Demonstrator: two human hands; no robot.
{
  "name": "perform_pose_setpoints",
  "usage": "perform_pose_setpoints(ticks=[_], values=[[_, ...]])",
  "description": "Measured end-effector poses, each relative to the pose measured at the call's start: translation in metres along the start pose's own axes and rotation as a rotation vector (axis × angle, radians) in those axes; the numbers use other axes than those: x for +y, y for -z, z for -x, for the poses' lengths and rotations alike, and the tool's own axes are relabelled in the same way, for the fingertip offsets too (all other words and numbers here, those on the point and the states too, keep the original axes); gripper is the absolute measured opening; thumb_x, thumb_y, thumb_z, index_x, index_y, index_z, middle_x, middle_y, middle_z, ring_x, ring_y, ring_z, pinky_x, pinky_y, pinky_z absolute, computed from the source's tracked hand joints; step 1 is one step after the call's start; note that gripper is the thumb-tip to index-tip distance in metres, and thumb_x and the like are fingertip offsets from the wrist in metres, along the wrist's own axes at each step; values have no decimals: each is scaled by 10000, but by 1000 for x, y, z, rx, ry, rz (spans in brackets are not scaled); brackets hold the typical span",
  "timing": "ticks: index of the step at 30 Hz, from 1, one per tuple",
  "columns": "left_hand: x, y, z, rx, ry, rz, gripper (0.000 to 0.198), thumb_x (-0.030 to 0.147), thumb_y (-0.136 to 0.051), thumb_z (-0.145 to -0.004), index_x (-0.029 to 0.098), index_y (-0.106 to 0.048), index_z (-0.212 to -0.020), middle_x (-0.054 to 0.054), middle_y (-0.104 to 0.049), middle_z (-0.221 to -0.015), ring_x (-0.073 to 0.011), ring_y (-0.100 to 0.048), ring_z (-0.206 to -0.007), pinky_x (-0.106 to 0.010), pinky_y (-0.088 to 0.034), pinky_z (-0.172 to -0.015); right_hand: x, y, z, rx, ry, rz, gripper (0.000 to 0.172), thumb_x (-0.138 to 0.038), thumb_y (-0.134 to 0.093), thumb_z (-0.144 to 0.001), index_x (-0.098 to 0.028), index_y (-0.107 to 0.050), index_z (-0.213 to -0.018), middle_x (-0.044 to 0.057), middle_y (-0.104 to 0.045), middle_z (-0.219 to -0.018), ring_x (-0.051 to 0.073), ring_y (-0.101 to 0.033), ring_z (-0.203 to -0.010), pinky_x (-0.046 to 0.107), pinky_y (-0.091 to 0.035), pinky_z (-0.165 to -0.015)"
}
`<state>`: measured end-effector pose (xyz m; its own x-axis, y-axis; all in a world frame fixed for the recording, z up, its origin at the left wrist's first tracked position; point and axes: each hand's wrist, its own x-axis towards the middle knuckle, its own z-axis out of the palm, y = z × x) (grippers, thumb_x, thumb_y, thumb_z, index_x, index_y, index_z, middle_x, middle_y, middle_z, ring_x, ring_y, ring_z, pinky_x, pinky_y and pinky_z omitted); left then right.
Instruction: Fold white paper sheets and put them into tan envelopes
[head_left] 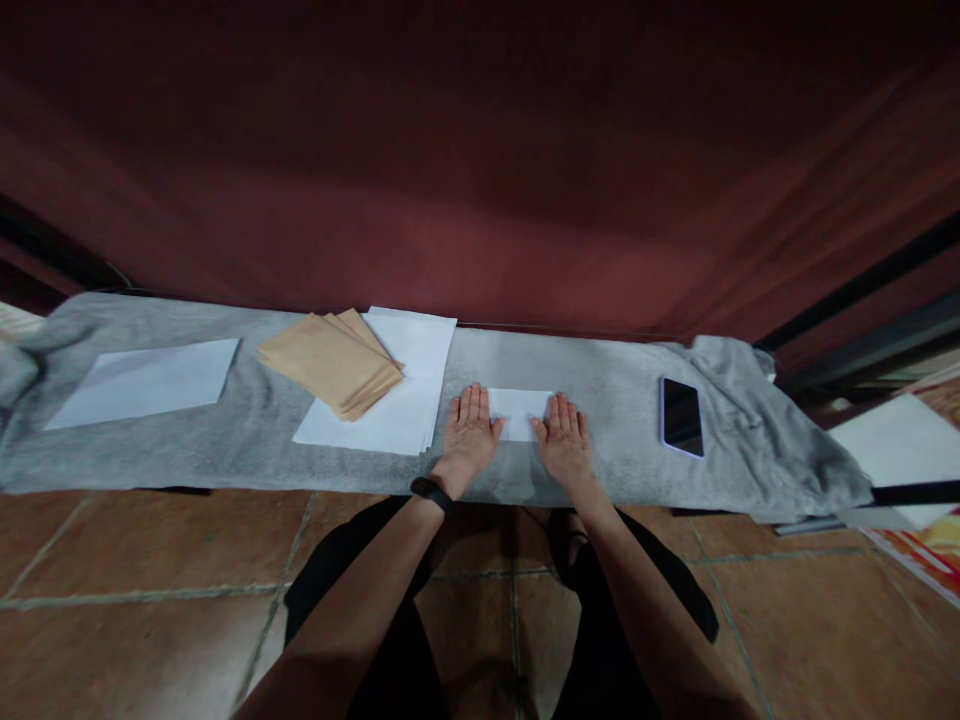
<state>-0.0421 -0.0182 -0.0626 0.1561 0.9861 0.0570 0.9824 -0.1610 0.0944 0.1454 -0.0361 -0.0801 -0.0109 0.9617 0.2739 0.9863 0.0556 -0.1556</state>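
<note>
Head view: the left hand (471,428) and right hand (564,438) lie flat with fingers extended, gripping nothing. Each presses one end of a small white paper (519,408) on the grey cloth (622,385), between white sheets (390,415) on the left and a phone (681,416) on the right.

Count: 1 small white paper (519,412), centre; 1 stack of brown envelopes (334,362), number unclear; 1 stack of white sheets (405,405); 1 single white sheet (146,382), left; 1 smartphone (681,416), right.
</note>
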Motion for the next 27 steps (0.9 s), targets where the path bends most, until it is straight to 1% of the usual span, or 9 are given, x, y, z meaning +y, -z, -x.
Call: perform_pose_setpoints(ticks=[4,9,10,12,15,17,21,24,27], values=[[-3,0,2,11,13,10,689,432,-272,-1048,6,-260,-1590,-212,-266,-1659,-298,-179,-1571,-501,-192,-1270,5,2,3,-8,-37,-17,612,-374,-252,-1065,-37,-369,-1562,218,-406,-1597,328,-389,-1479,540,-296,-1196],[0,9,10,63,24,34,665,379,-280,-1045,-15,-265,-1581,-221,-231,-1665,-311,-168,-1572,-513,-179,-1277,10,9,7,43,-52,-25,599,-352,-261,-1059,-36,-384,-1554,235,-422,-1584,339,-407,-1465,545,-296,-1190],[3,11,14,79,-7,44,657,371,-283,-1045,-8,-267,-1582,-212,-225,-1670,-303,-165,-1573,-505,-174,-1281,10,12,8,38,-46,-28,601,-351,-259,-1060,-40,-371,-1561,231,-413,-1591,336,-397,-1473,543,-291,-1193],[10,14,21,97,-120,74,641,370,-299,-1046,25,-280,-1585,-179,-233,-1677,-280,-166,-1575,-483,-171,-1288,4,17,9,-2,-3,-46,606,-359,-252,-1063,-51,-337,-1578,209,-381,-1616,317,-358,-1499,529,-278,-1207],[22,12,32,77,-302,113,610,350,-329,-1040,60,-319,-1577,-144,-272,-1673,-255,-182,-1572,-456,-186,-1289,-11,22,13,-101,132,-96,591,-355,-235,-1073,-77,-333,-1585,170,-330,-1650,280,-299,-1531,499,-268,-1225],[28,9,39,51,-362,116,593,298,-338,-1029,43,-335,-1564,-157,-301,-1660,-251,-199,-1567,-453,-194,-1286,-20,23,16,-160,222,-120,571,-331,-229,-1078,-88,-353,-1579,160,-325,-1654,262,-294,-1536,489,-264,-1231],[32,4,45,41,-396,111,599,229,-342,-1005,30,-312,-1569,-180,-307,-1651,-244,-205,-1565,-459,-201,-1281,-25,21,22,-185,273,-112,558,-316,-248,-1081,-79,-363,-1572,168,-366,-1632,254,-304,-1534,504,-254,-1240],[30,3,44,52,-386,129,600,269,-339,-1019,33,-310,-1571,-176,-298,-1656,-247,-211,-1564,-453,-196,-1282,-18,19,22,-177,268,-76,555,-325,-271,-1077,-84,-381,-1565,172,-362,-1633,278,-284,-1542,527,-251,-1236],[28,2,44,43,-368,145,608,329,-349,-1030,34,-330,-1562,-181,-318,-1647,-252,-229,-1559,-453,-202,-1280,-11,18,22,-156,240,-59,572,-351,-285,-1075,-83,-360,-1575,174,-342,-1643,293,-300,-1533,521,-254,-1232]])
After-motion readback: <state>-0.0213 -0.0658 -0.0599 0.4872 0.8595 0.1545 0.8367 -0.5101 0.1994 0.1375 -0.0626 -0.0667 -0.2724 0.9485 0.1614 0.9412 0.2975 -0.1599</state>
